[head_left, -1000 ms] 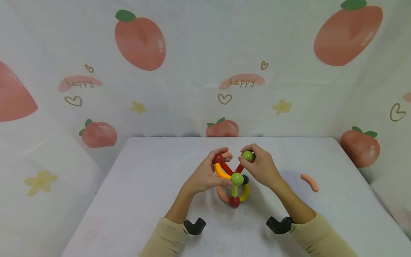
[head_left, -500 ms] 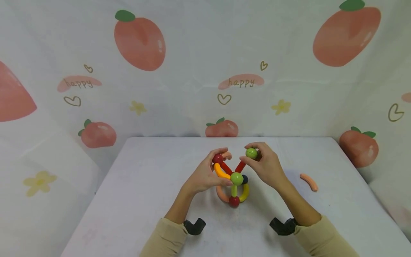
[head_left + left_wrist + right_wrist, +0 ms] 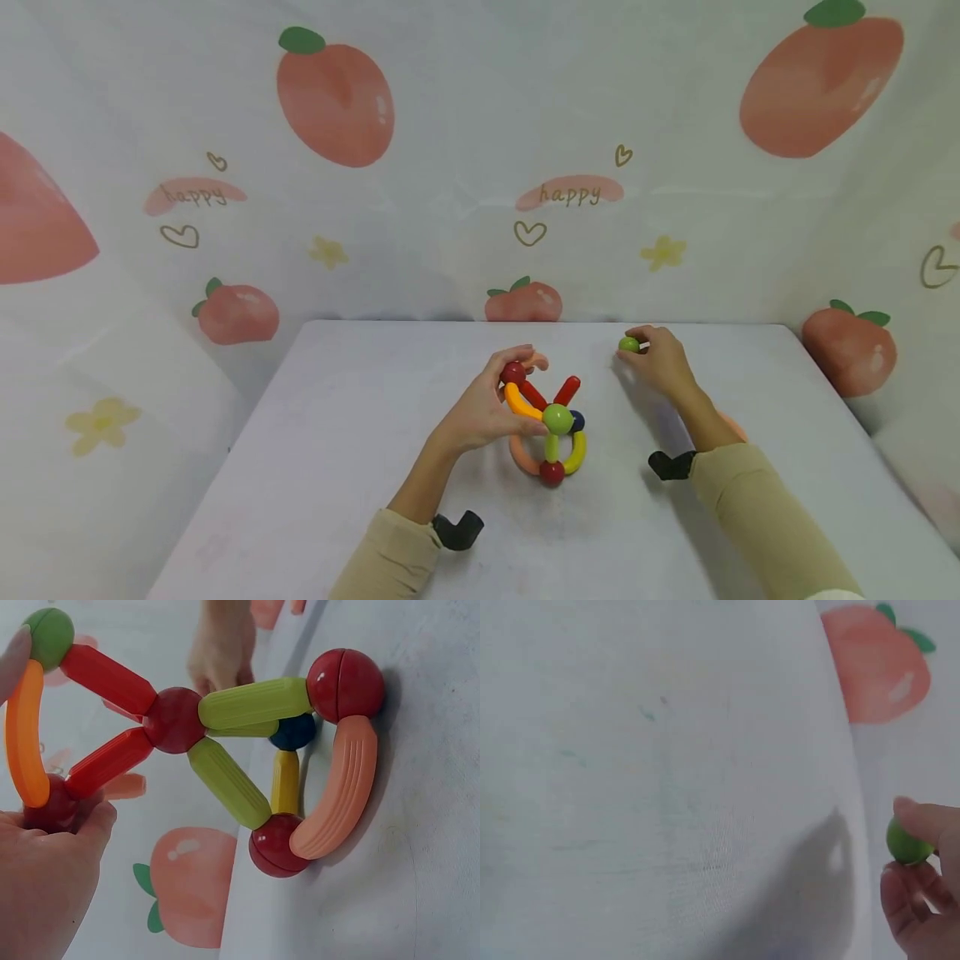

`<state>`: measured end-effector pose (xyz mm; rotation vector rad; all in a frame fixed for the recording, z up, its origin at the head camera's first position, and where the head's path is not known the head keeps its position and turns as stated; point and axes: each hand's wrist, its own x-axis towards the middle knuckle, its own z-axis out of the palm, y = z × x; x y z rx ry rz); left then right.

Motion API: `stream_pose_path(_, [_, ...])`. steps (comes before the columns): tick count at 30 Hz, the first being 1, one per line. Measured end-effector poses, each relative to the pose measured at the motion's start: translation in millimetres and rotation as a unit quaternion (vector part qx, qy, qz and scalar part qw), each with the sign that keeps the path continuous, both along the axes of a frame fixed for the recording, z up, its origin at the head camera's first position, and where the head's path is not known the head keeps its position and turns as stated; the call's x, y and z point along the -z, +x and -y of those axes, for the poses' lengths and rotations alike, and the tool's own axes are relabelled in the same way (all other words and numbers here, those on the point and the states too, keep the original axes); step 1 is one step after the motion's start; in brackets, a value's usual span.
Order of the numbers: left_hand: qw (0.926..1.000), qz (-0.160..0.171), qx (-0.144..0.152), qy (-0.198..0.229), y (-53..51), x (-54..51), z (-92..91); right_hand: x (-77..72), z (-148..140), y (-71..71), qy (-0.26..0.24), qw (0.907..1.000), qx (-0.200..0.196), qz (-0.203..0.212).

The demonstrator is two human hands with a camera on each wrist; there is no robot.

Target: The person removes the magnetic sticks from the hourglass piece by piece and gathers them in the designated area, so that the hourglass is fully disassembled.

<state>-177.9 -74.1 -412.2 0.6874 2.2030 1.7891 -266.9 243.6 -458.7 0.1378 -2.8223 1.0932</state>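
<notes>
My left hand [image 3: 480, 410] steadies a structure of coloured magnetic rods and balls. Its fingers are at an upper red ball [image 3: 54, 806] and its thumb at a green ball [image 3: 52, 637], with an orange curved rod [image 3: 26, 735] between them. Below, a central red ball [image 3: 173, 720] joins red and light-green rods. The base stands on the table with red balls, a dark blue ball [image 3: 577, 421], a yellow curved rod [image 3: 576, 452] and a peach curved rod [image 3: 341, 791]. Away to the right, my right hand [image 3: 663, 362] pinches a loose green ball [image 3: 628, 344] between thumb and fingers.
A loose peach curved rod [image 3: 733, 426] lies on the white table [image 3: 337, 467], mostly hidden by the right forearm. Behind the table's far edge hangs a fruit-printed cloth [image 3: 435, 208]. Black wrist mounts [image 3: 457, 531] project from both wrists.
My right hand has drawn the green ball away from the red rod's upper end, moving right and toward the far edge. The left hand and structure stay in place.
</notes>
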Motion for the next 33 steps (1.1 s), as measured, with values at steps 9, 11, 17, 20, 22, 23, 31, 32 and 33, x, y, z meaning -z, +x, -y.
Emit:
stream_pose_path(9, [0.9995, 0.028, -0.01, -0.004, 1.5, -2.8, 0.1, 18.6, -10.6, -14.5, -0.038, 0.9975, 0.043, 0.041])
stream_pose_path(11, [0.9996, 0.028, -0.008, -0.003, 1.3, -2.5, -0.1, 19.5, -11.2, -14.5, -0.034, 0.9975, 0.041, 0.047])
stream_pose_path(17, [0.9998, 0.018, -0.009, -0.006, -0.4, 1.6, 0.1, 19.8, -13.6, -15.2, -0.033, 0.9977, 0.018, 0.057])
stream_pose_path(20, [0.9997, 0.022, -0.009, -0.007, -0.4, 3.4, -0.2, 20.5, -15.7, -15.6, -0.024, 0.9975, 0.012, 0.065])
stream_pose_path(22, [0.9996, 0.025, -0.009, -0.008, 0.2, 3.6, -0.7, 17.1, -14.0, -13.0, -0.007, 0.9985, 0.016, 0.051])
stream_pose_path(23, [0.9996, 0.026, -0.008, -0.009, 0.6, 3.4, -0.9, 13.3, -11.7, -10.9, -0.003, 0.999, 0.018, 0.041])
stream_pose_path(31, [0.9996, 0.026, -0.008, -0.007, 0.1, 1.3, -0.2, -39.4, 36.7, 9.9, -0.069, 0.9933, -0.087, 0.031])
stream_pose_path(32, [0.9996, 0.026, -0.007, -0.006, -0.1, 1.3, -0.1, -42.9, 42.4, 13.0, -0.085, 0.9883, -0.112, 0.06])
stream_pose_path(33, [0.9997, 0.025, -0.006, -0.006, -0.5, 1.5, -0.1, -44.8, 47.3, 15.7, -0.099, 0.9821, -0.135, 0.086])
